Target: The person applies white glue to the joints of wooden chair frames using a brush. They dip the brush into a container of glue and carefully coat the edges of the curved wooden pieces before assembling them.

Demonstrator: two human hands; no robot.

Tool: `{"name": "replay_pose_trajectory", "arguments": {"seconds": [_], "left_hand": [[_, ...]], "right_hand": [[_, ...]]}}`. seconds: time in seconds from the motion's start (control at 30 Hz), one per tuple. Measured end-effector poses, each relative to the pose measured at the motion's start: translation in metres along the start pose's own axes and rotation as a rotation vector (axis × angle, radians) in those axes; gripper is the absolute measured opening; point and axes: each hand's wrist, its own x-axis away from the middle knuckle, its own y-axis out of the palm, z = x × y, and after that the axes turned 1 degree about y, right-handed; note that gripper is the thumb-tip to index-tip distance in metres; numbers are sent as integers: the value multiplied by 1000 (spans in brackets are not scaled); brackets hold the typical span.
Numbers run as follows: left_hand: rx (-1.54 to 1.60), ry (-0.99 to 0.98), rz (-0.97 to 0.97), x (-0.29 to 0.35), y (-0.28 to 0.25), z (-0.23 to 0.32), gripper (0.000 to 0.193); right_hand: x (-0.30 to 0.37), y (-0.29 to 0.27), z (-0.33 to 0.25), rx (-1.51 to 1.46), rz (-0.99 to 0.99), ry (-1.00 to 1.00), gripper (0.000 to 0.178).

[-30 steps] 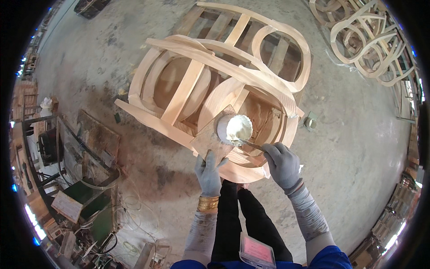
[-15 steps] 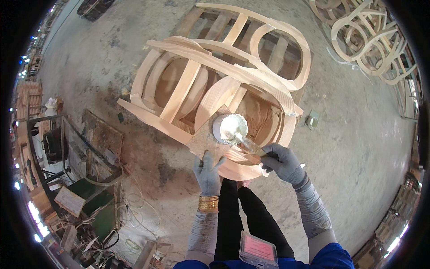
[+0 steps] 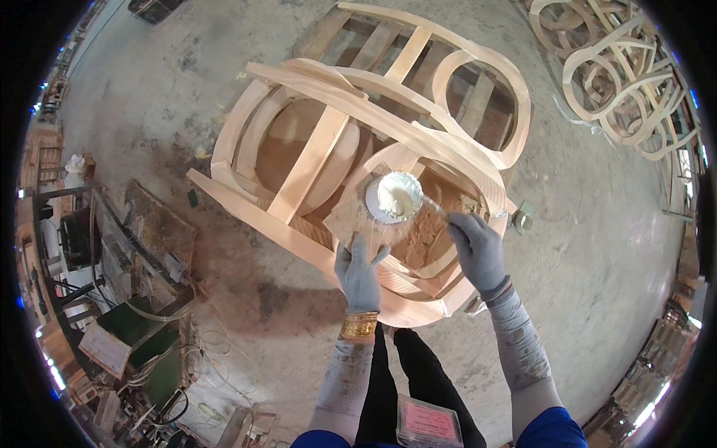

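Note:
My left hand (image 3: 360, 280), in a grey glove with gold bangles at the wrist, grips the near edge of a thin brown board (image 3: 346, 215). On that board stands a round white tub (image 3: 399, 196) filled with thick white paste, its rim smeared. My right hand (image 3: 478, 254), also gloved, is closed around a slim stick-like tool (image 3: 435, 209); its far end meets the tub's right rim, and its exact kind is unclear. Board and tub are above a curved pale wooden frame (image 3: 310, 164) with rounded ends and crossbars.
Another wooden frame (image 3: 485, 67) adjoins it on the far side. Many curved wooden pieces (image 3: 597, 82) are piled at the far right. A small green roll-like object (image 3: 524, 218) lies on the concrete floor. To the left stand a metal-framed stand (image 3: 97, 254) and tangled cables (image 3: 213, 358).
My right hand has moved up and slightly right, drawing the tool from inside the tub to its right rim. The board and tub have shifted slightly right and up in view.

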Motion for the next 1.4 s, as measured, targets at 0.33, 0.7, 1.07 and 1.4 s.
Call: {"name": "replay_pose_trajectory", "arguments": {"seconds": [0.33,0.7,1.07,1.4], "left_hand": [[-106,38,48,-70,0,14,27],[-96,115,353,-63,-65,39,40],[11,153,334,-56,-62,55,42],[33,196,328,-55,-63,58,41]], "right_hand": [[-82,48,70,205,-15,69,19],[-102,70,94,208,-46,102,18],[-96,56,90,207,-49,111,18],[-84,56,100,213,-32,136,18]]}}
